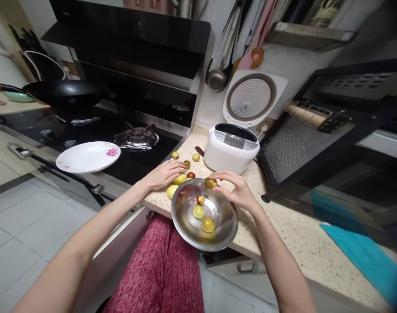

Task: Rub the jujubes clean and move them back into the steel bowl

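My right hand [235, 189] pinches a greenish-brown jujube [210, 183] between thumb and fingers, just over the far rim of a steel bowl [226, 219]. Inside the bowl lie several jujubes, among them a yellow-brown one [208, 224], a pale green one [198, 212] and a red-and-cream one [200, 200]. My left hand [167, 174] rests on the counter left of the bowl, fingers stretched out, their tips at a dark green jujube [187, 164]. Under and beside it are yellow-green jujubes [172, 191] and a red one [191, 175]. The bowl's near side overhangs the counter edge.
A white rice cooker [229, 150] with raised lid stands behind the bowl. Two more jujubes [196, 157] lie near it. Left are a floral plate [87, 157], a gas burner [136, 137] and a black wok [64, 93]. A dark oven [332, 174] and blue cloth [361, 256] are right.
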A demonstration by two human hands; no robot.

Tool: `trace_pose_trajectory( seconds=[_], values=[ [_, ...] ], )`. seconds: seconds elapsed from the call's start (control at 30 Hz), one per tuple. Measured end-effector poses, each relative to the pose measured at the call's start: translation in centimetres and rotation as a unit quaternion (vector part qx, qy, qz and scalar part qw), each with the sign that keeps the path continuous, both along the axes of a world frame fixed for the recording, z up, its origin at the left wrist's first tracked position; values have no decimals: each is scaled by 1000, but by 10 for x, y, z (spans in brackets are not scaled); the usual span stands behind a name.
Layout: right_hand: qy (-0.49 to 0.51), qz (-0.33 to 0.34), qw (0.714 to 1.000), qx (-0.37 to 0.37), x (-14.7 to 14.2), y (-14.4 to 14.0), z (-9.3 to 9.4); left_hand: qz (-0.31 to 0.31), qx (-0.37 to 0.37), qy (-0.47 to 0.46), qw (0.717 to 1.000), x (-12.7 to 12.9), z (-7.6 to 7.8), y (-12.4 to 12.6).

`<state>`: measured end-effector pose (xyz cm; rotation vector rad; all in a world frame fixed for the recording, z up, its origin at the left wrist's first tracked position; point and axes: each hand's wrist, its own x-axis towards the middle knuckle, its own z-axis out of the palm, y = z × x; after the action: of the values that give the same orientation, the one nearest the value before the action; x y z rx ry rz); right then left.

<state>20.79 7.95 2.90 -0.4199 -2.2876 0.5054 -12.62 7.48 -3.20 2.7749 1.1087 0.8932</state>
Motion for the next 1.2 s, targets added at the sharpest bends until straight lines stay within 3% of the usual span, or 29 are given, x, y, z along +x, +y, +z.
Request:
trace_pose_trajectory(
  seconds=[0.23, 0.47, 0.7, 0.97, 1.1, 1.2],
  values=[
    [-112, 109, 983, -98, 5, -4, 11, -60, 3, -13, 998, 5, 2, -7],
    [-194, 117, 967, -116, 2, -2, 7, -62, 8, -25, 998, 11, 7, -13],
    [-249, 115, 956, -103, -5, -3, -2, -87, -52, -31, 994, 13, 7, -12],
    [-183, 106, 972, -101, 0, 2, 0, -42, -143, -68, 986, 13, 6, -14],
    [-131, 37, 989, -58, 4, 12, -8, -55, -161, -49, 984, 15, 8, -15],
    [-139, 33, 988, -53, 3, 18, -15, -73, -160, -42, 984, 17, 12, -16]
  ],
)
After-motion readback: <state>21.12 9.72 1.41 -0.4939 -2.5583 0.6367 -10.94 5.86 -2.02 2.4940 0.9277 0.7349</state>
